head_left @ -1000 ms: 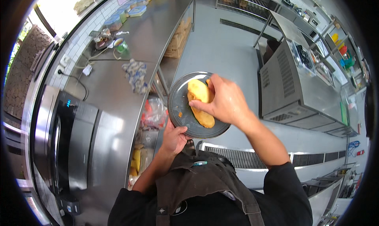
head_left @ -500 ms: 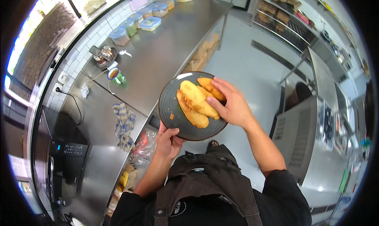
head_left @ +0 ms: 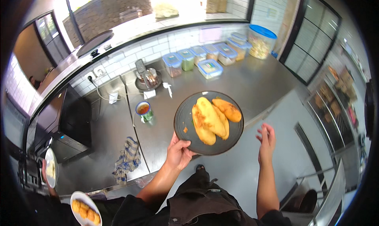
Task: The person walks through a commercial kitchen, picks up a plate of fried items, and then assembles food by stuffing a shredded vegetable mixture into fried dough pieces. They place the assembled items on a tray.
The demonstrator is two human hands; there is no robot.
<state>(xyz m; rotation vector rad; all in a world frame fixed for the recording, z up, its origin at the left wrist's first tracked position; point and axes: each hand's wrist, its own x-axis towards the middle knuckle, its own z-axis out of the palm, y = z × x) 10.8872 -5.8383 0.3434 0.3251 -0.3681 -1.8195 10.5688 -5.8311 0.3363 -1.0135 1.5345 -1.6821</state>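
My left hand [head_left: 179, 153] grips the near left rim of a dark grey round plate [head_left: 182, 117], thumb on top and fingers beneath. Several long golden fried pieces [head_left: 209, 117] are heaped on it, one darker orange piece [head_left: 227, 110] at the upper right, and a small crumb lies near the left side. To the right of the plate, apart from it, my right hand [head_left: 267, 138] hangs over the floor, holding nothing, its fingers slightly bent and apart. The plate is held above the front edge of a steel counter [head_left: 252, 84].
On the counter are an enamel mug [head_left: 144, 111], a checked cloth [head_left: 128, 159], a condiment tray [head_left: 148, 82], lidded boxes [head_left: 172, 64] and a large tub [head_left: 261, 42]. A black oven [head_left: 61, 123] stands left. At lower left, another person's hand holds a white dish [head_left: 51, 168]; a white bowl [head_left: 85, 210] holds fried balls.
My right hand has come off the fried pieces and moved right, away from the plate. The view has turned left toward the counter. White dishes and another person now show at lower left.
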